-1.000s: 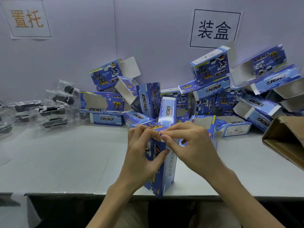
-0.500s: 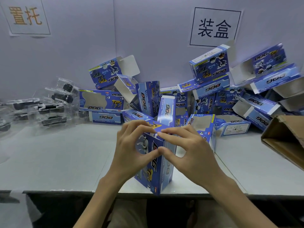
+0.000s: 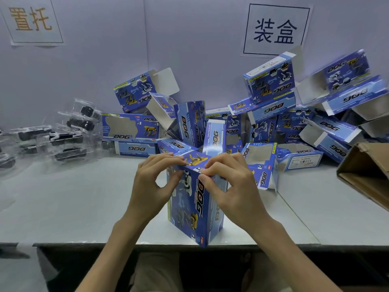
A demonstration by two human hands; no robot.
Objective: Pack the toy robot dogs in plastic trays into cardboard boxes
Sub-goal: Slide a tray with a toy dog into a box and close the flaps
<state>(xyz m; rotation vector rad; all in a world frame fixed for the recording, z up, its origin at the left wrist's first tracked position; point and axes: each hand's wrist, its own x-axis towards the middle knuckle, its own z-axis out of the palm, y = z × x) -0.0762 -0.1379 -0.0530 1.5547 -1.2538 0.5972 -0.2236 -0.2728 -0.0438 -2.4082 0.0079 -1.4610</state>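
Left hand (image 3: pixel 154 186) and right hand (image 3: pixel 233 186) pinch the upright box's (image 3: pixel 195 209) apparently closed top.

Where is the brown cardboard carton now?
Head view: the brown carton is at the picture's right edge, just right of the pile of blue boxes.
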